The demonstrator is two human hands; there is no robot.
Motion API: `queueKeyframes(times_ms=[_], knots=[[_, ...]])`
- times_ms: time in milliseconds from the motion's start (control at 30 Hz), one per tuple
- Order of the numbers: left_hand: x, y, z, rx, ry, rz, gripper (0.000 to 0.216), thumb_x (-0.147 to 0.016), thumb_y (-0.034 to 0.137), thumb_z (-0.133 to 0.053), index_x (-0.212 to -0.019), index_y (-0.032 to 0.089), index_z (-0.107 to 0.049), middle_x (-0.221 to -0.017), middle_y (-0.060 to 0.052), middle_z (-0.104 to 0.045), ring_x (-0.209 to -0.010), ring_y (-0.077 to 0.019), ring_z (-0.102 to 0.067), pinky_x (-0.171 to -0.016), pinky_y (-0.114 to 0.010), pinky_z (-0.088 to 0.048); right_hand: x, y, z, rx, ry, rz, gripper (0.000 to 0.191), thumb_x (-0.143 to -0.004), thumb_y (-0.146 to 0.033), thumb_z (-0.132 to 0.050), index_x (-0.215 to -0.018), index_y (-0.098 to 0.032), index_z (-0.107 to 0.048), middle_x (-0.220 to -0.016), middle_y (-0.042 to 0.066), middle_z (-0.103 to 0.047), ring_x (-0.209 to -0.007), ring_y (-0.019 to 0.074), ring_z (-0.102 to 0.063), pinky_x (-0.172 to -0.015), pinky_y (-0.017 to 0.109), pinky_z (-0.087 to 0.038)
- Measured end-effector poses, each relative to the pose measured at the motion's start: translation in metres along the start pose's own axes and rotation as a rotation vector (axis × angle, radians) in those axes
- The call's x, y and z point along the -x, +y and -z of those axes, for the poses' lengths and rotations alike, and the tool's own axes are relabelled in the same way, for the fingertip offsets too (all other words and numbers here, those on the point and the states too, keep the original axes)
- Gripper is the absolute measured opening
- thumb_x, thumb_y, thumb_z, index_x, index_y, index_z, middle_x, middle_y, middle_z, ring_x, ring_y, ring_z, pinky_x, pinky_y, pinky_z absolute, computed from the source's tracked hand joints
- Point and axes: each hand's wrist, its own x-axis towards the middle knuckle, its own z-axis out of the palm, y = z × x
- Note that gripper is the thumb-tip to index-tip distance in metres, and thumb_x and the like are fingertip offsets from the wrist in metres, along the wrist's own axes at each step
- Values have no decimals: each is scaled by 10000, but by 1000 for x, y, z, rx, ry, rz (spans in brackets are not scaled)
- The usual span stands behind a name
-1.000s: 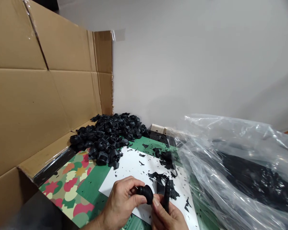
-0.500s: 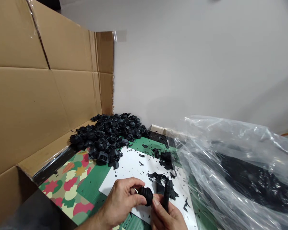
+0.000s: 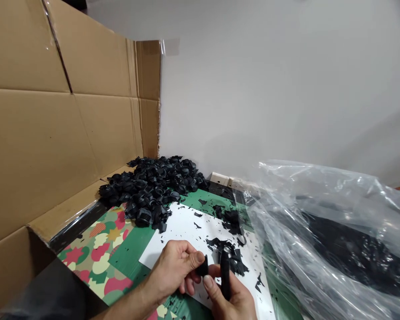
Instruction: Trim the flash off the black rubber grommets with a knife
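Trouble from here: where do you expect it?

In the grip, I think. The left hand (image 3: 175,266) pinches one ribbed black piece (image 3: 203,268) between thumb and fingers, above the near part of the white sheet (image 3: 205,229). If this pinch is too light, the piece could slip away.

And the right hand (image 3: 236,298)?

It clasps a dark stick-like object (image 3: 225,271), its thumb very near the piece. I cannot see any blade; if there is one, careless pressure could hurt a finger.

Do the black scraps (image 3: 239,265) matter?

They lie loose toward the right edge of the sheet. A forearm could brush them over it, onto the green board (image 3: 195,198).

What about containers?

The clear plastic bag (image 3: 336,180) slumps along that right edge. It has something black inside, but the folds hide its shape. On the left, cardboard walls (image 3: 30,146) stand beside a heap of black pieces (image 3: 153,178), which reaches about the sheet's far left corner.
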Motion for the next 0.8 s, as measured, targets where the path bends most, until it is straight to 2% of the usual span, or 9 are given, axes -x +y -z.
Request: queueKeyframes(times_ms=[67, 100, 200, 300, 367, 500, 633, 800], knots=[[3, 0, 2, -67, -39, -3, 575, -617, 668, -650, -793, 126, -576, -554, 11, -602, -352, -79, -480, -325, -170, -264, -2, 3, 3, 25, 39, -18, 452, -531, -582, -781, -654, -177, -625, -490, -22, -538, -491, 146, -496, -434, 235, -363], [6, 2, 3, -114, -28, -23, 543, -612, 589, -708, -867, 122, -599, -636, 8, -618, -387, -73, -480, -354, -177, -296, -3, 5, 4, 28, 59, -24, 448, -534, -579, -780, -655, -176, -624, -502, -20, -546, -497, 145, -497, -434, 234, -359], [14, 7, 4, -282, 56, -180, 530, -549, 241, -817, -1046, 190, -637, -871, 17, -612, -540, -78, -488, -503, -197, -402, -6, 9, 6, -11, 90, -18, 458, -532, -587, -775, -639, -170, -621, -558, -1, -587, -544, 160, -529, -485, 248, -395], [17, 11, 1, -379, 35, -374, 435, -600, 45, -704, -992, 234, -696, -918, 7, -633, -712, -131, -539, -647, -216, -429, -5, 8, 6, -68, 67, -38, 471, -531, -589, -779, -636, -164, -606, -554, 1, -582, -535, 154, -527, -481, 244, -388], [16, 9, -1, -342, 21, -411, 385, -608, 7, -651, -920, 219, -728, -885, -11, -658, -758, -156, -555, -666, -226, -425, -3, 5, 7, -92, 27, -91, 457, -558, -568, -782, -665, -161, -602, -467, -42, -492, -424, 101, -430, -407, 216, -310], [9, 0, -2, -133, 44, -303, 319, -565, 35, -679, -837, 184, -751, -817, -16, -677, -641, -133, -532, -585, -219, -413, 0, -1, 9, -193, -43, -168, 466, -570, -559, -788, -684, -162, -572, -391, -120, -302, -336, 32, -210, -350, 189, -166], [9, -2, -3, -2, 84, -227, 254, -539, 69, -696, -765, 172, -751, -729, 0, -670, -571, -112, -505, -540, -209, -405, 0, -2, 8, -276, -65, -196, 487, -534, -552, -811, -683, -165, -557, -398, -138, -258, -338, 22, -179, -344, 182, -140], [11, 1, -4, 38, 115, -207, 231, -520, 64, -701, -721, 170, -749, -666, 17, -656, -530, -97, -486, -522, -203, -405, -1, -2, 7, -289, -69, -213, 494, -520, -554, -816, -672, -159, -563, -418, -132, -267, -347, 19, -177, -341, 183, -137]])
